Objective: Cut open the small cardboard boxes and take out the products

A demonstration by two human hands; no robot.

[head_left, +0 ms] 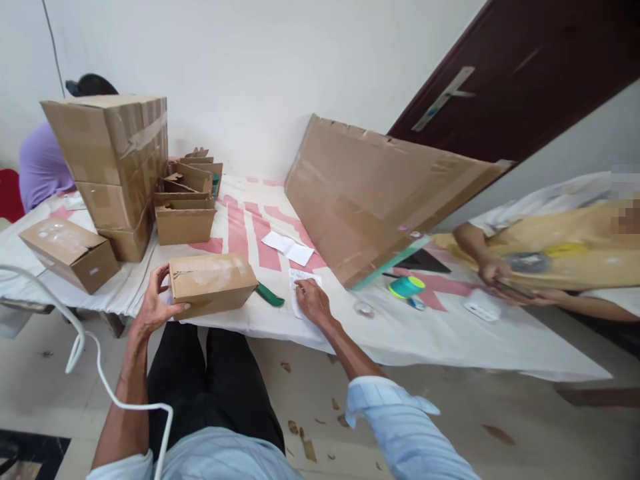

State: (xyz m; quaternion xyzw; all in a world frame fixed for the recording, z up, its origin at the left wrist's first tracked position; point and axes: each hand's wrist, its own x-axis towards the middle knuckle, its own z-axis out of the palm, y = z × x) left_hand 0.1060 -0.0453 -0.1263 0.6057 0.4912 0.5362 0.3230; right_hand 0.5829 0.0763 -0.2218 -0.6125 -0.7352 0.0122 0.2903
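A small taped cardboard box (215, 283) rests at the table's near edge. My left hand (156, 303) grips its left end, thumb in front and fingers behind. To the right of the box, my right hand (313, 301) is on a small white sheet (299, 275) with faint printed marks. Its fingers are curled together at the sheet's surface; whether they pinch a piece of it is too small to make out. Between the box and the sheet lies a green curved-handled tool (270, 295), partly hidden behind the box.
Stacked cartons (127, 167), another closed box (70, 250) and open boxes (185, 217) stand left. A folded white paper (287, 248) lies ahead. A large cardboard panel (380, 193) leans behind. Tape rolls (407, 287) sit right. Two people are nearby; a white cable (100, 360) hangs left.
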